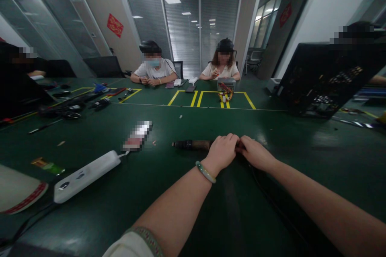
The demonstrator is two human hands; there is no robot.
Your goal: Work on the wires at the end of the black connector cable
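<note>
A dark, cylindrical tool [199, 145] lies sideways on the green table [120, 217], its narrow tip pointing left. My left hand [224, 148] is closed around the right part of its body. Touching it on the right, my right hand [255, 150] has its fingers pressed together at the tool's rear end; what they pinch is hidden. A black cable [262, 184] runs from beneath my right hand toward the near edge.
Left of my hands lie a white power bank [87, 176], a phone [137, 135] and a small green-capped item [48, 165]. A black computer case [316, 76] stands at right. Two people sit opposite; tools and cables [72, 108] lie at far left.
</note>
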